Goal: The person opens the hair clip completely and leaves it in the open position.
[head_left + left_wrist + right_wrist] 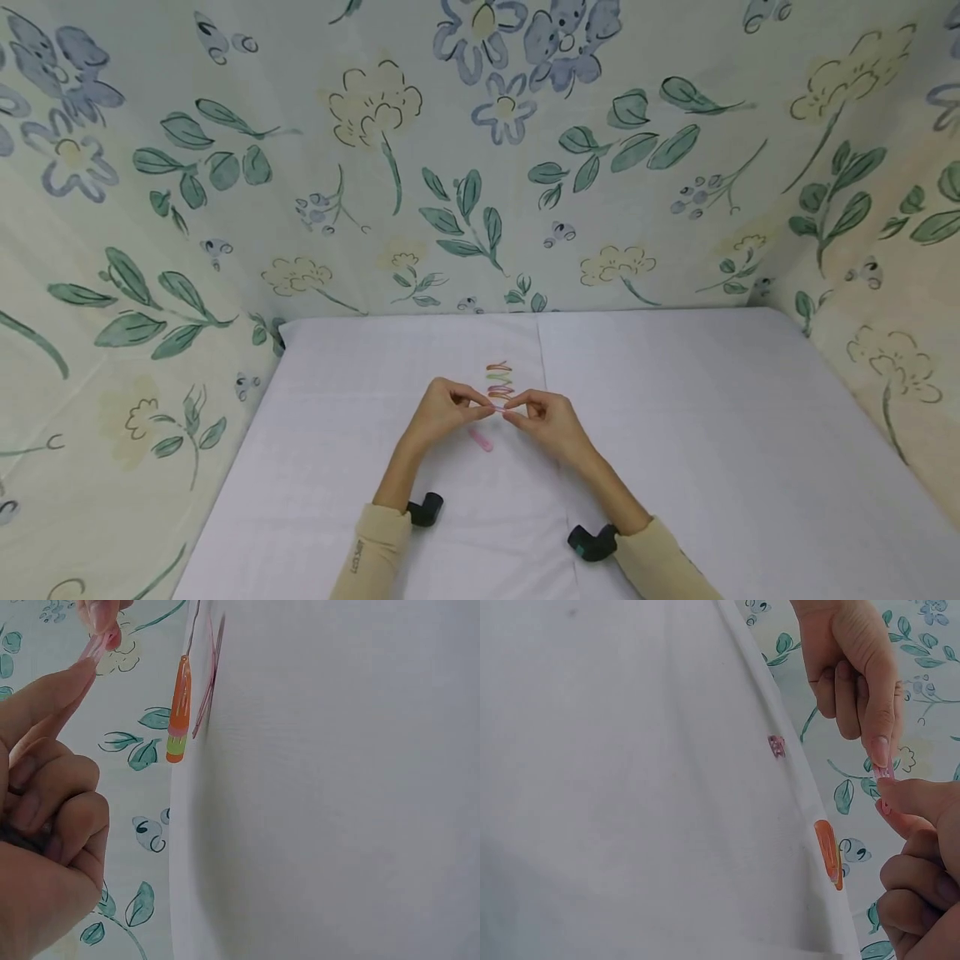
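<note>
Both hands meet over the white table, the left hand [444, 412] and the right hand [551, 423] each pinching one end of a small pink snap hair clip [883, 772] between thumb and finger. The fingertips partly cover this clip. In the left wrist view, the left hand's other fingers are curled in toward the palm. Just beyond the hands, a column of several hair clips runs away from me, with an orange clip [498, 367], a green clip [498, 377] and a pink one among them. Another pink hair clip [481, 440] lies on the cloth below the left hand's fingers.
A white cloth [675, 417] with a fold line covers the table. Floral curtains [465, 167] hang behind it and along both sides. Black wrist cameras [592, 543] sit by the beige sleeves [375, 550].
</note>
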Demonstrator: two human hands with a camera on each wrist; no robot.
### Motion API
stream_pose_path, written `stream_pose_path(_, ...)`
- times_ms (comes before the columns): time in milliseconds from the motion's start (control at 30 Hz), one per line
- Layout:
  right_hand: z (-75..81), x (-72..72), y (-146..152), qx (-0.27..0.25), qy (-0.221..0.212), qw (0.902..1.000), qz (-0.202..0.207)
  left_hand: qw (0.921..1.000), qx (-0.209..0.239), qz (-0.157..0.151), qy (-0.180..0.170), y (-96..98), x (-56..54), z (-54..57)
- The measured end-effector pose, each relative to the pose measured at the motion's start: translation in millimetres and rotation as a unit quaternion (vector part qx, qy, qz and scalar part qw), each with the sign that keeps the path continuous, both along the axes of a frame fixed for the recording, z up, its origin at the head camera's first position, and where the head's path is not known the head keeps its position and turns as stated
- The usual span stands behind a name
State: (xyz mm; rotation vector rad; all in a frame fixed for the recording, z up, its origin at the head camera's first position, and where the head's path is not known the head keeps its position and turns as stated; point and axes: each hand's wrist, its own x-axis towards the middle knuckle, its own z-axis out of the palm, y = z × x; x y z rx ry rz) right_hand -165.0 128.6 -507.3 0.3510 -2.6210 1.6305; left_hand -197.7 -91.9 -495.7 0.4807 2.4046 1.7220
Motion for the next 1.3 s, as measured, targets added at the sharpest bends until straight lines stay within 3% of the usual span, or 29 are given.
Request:
stream_pose_path(167, -2.3, -0.3, 0.5, 0.008, -0.01, 0.9999, -0.009, 0.9996, -0.026, -0.005, -0.006, -2.7, -3.4, -1.9)
stream_pose_path(333, -7.4, -2.9, 2.3, 0.024, -0.018, 0.9994, -0.019, 0.9953, -0.09, -0.034, -0.008, -3.7, -10.6, -4.6)
stream_pose_path(467, -12.8, -6.7, 3.3, 0.039, -0.01, 0.9987, -0.03, 0.9868, -0.153, -0.053, 0.013, 0.8, -19.1, -3.1)
stream_pose_path(667, -20.3, -11.8, 2.3, 0.055, 0.005, 0.9974, -0.047, 0.9721, -0.227, -0.054, 0.02, 9.7, -29.6, -1.6)
stream_pose_path(1000, -25.8, -14.1, 0.7, 0.077, 0.03, 0.9941, -0.07, 0.9632, -0.26, -0.052, 0.041, 14.2, -37.6, -2.4)
stream_pose_path(1300, -25.3, -17.1, -2.8, 0.081, 0.04, 0.9929, -0.077, 0.9656, -0.254, -0.034, 0.043, 10.6, -40.3, -2.5)
